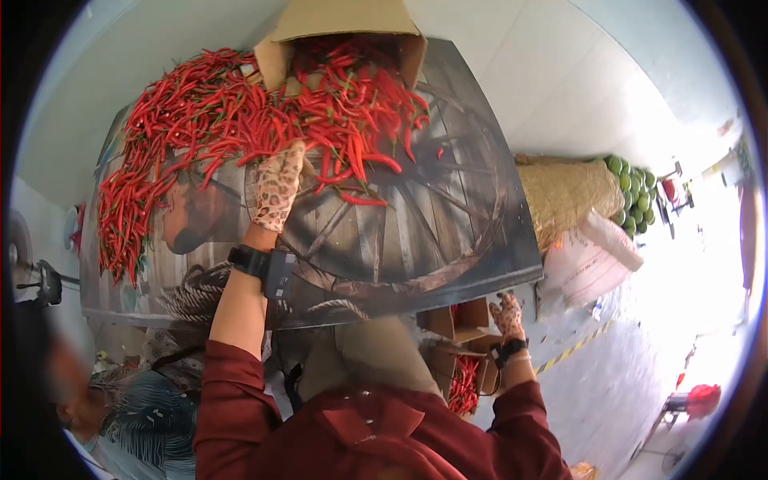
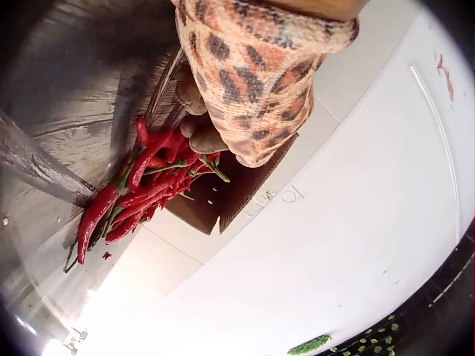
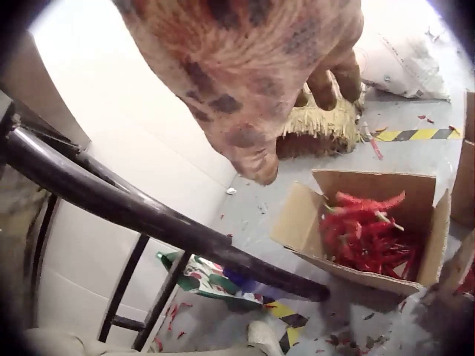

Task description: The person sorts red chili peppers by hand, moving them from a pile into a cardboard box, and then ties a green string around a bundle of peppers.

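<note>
Long red chili peppers (image 1: 232,120) cover the back and left of a table (image 1: 480,240) printed with a wagon wheel. My left hand (image 1: 278,188), in a leopard-print glove, is at the front of the pile. In the left wrist view, its fingertips (image 2: 204,139) are bent down beside several red chilies (image 2: 152,182); I cannot tell whether they grip any. My right hand (image 1: 508,316), gloved alike, is low past the table's front edge. Its fingers (image 3: 323,89) and thumb hang loosely with nothing between them, above a cardboard box (image 3: 297,222) of red chilies (image 3: 367,233).
A cardboard carton (image 1: 344,20) lies on its side at the back, chilies spilling out. Right of the table are a tan sack (image 1: 572,196), a white sack (image 1: 588,264) and green produce (image 1: 634,196). A dark metal frame (image 3: 163,219) stands beside the right hand. Another person (image 1: 136,408) is at left.
</note>
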{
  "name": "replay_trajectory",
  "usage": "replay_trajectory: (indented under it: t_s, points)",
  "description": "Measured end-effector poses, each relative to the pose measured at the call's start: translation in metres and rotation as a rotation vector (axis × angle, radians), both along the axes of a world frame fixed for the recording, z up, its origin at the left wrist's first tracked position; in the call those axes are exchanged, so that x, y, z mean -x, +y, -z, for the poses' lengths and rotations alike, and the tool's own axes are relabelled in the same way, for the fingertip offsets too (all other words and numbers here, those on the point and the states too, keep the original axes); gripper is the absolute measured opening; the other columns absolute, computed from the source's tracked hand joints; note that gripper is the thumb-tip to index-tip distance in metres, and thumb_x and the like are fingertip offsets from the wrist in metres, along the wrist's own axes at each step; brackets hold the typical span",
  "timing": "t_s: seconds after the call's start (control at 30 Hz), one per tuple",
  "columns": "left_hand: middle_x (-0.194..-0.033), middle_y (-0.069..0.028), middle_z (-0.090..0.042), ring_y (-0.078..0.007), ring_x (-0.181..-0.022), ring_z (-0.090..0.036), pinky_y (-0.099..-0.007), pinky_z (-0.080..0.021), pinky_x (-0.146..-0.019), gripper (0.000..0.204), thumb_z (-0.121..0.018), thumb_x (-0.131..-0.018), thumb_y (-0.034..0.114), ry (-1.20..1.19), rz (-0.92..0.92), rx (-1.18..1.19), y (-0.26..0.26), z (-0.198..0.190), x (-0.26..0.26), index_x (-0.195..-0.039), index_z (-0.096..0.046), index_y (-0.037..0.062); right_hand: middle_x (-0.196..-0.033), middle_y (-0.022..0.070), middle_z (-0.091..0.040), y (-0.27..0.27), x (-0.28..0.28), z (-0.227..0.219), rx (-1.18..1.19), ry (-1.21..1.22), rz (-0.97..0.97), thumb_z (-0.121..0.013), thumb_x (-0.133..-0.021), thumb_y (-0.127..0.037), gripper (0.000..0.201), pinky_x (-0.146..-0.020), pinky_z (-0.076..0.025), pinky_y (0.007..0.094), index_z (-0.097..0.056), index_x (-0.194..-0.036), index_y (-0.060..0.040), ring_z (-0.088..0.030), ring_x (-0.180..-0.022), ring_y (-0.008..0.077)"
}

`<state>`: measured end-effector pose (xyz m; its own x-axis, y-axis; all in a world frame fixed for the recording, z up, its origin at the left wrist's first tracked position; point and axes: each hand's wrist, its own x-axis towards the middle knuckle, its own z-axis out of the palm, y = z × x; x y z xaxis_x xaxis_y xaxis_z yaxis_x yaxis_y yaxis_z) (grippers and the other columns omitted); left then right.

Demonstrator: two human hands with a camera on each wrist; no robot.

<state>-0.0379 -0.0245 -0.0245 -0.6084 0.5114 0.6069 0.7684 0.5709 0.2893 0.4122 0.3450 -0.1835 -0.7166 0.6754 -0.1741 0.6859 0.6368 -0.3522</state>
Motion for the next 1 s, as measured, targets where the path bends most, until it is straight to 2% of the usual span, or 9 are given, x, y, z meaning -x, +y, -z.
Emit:
replay_trajectory:
  t_s: [0.07,0.2,0.27,0.37,0.43,0.53,0.6,0.73,1.0]
  points:
    - [-0.080,-0.0079,-0.063,-0.0203,-0.067,-0.060,-0.0312,-0.047,-0.060,0.018,-0.046,-0.092,0.009,0.131,-0.002,-0.001,0.001,-0.002,-0.002,-0.105,-0.057,0.0025,-0.094,0.0190,-0.066,-0.010,0.004,-0.020,0.120,0.077,-0.043,-0.064,-0.080,-0.019,0.030,-0.080,-0.049,0.0370,-0.064,-0.102,0.0000,-0.063,-0.090,0.0318]
    - [-0.081,-0.0097,-0.064,-0.0252,-0.073,-0.061,-0.0357,-0.048,-0.066,0.019,-0.050,-0.089,0.009,-0.040,0.109,-0.094,0.003,-0.018,-0.013,-0.106,-0.057,0.0025,-0.092,0.0139,-0.068,-0.059,0.027,-0.131,0.285,0.004,-0.486,-0.060,-0.085,-0.023,0.030,-0.076,-0.050,0.0323,-0.064,-0.103,0.0002,-0.065,-0.083,0.0239]
    - [-0.079,-0.0086,-0.064,-0.0240,-0.072,-0.061,-0.0352,-0.048,-0.067,0.018,-0.045,-0.094,0.013,-0.128,0.119,-0.204,0.003,-0.018,-0.015,-0.103,-0.057,0.0036,-0.090,0.0100,-0.068,-0.094,0.062,-0.201,0.760,0.003,-0.446,-0.058,-0.087,-0.027,0.030,-0.074,-0.051,0.0311,-0.065,-0.101,-0.0011,-0.065,-0.080,0.0207]
    - [-0.079,-0.0081,-0.064,-0.0239,-0.072,-0.060,-0.0354,-0.048,-0.067,0.019,-0.043,-0.095,0.014,-0.190,0.142,-0.189,0.003,-0.020,-0.013,-0.103,-0.056,0.0042,-0.095,0.0101,-0.066,-0.104,0.109,-0.264,0.535,0.156,-0.762,-0.056,-0.088,-0.027,0.026,-0.077,-0.050,0.0331,-0.066,-0.100,-0.0054,-0.064,-0.086,0.0253]
    - [-0.081,-0.0090,-0.063,-0.0251,-0.071,-0.060,-0.0354,-0.048,-0.067,0.016,-0.045,-0.092,0.009,-0.093,0.164,-0.152,0.002,-0.016,-0.010,-0.103,-0.056,0.0042,-0.094,0.0108,-0.065,-0.110,0.143,-0.289,0.444,0.332,-0.661,-0.057,-0.088,-0.031,0.031,-0.079,-0.049,0.0331,-0.064,-0.102,-0.0045,-0.062,-0.089,0.0261]
    - [-0.082,-0.0094,-0.063,-0.0255,-0.071,-0.059,-0.0364,-0.048,-0.065,0.017,-0.047,-0.090,0.005,-0.249,0.238,-0.291,0.003,0.004,-0.002,-0.105,-0.056,0.0033,-0.110,0.0136,-0.059,-0.101,0.218,-0.298,0.290,0.418,-0.663,-0.058,-0.086,-0.036,0.043,-0.082,-0.047,0.0332,-0.057,-0.115,-0.0042,-0.058,-0.100,0.0264]
    - [-0.076,-0.0100,-0.061,-0.0250,-0.067,-0.058,-0.0362,-0.046,-0.061,0.016,-0.048,-0.092,0.012,-0.071,0.149,-0.264,0.005,-0.006,-0.008,-0.096,-0.059,0.0015,-0.123,0.0163,-0.051,-0.092,0.273,-0.291,0.183,0.448,-0.650,-0.059,-0.085,-0.039,0.052,-0.088,-0.045,0.0357,-0.051,-0.123,-0.0057,-0.053,-0.110,0.0287]
    - [-0.062,-0.0106,-0.057,-0.0225,-0.058,-0.055,-0.0349,-0.040,-0.056,0.040,-0.047,-0.094,0.033,-0.326,0.096,-0.467,0.009,-0.021,-0.016,-0.075,-0.062,0.0010,-0.137,0.0211,-0.039,-0.059,0.375,-0.238,-0.066,0.430,-0.656,-0.062,-0.082,-0.044,0.065,-0.102,-0.036,0.0414,-0.043,-0.134,-0.0101,-0.037,-0.127,0.0360]
    - [-0.089,-0.0105,-0.065,-0.0264,-0.081,-0.062,-0.0363,-0.049,-0.070,0.023,-0.046,-0.091,0.014,-0.247,0.132,-0.114,0.002,-0.004,-0.005,-0.109,-0.057,0.0036,-0.145,0.0187,-0.029,-0.083,0.453,-0.223,-0.132,0.190,-0.609,-0.060,-0.079,-0.052,0.072,-0.107,-0.028,0.0447,-0.037,-0.139,-0.0197,-0.030,-0.131,0.0406]
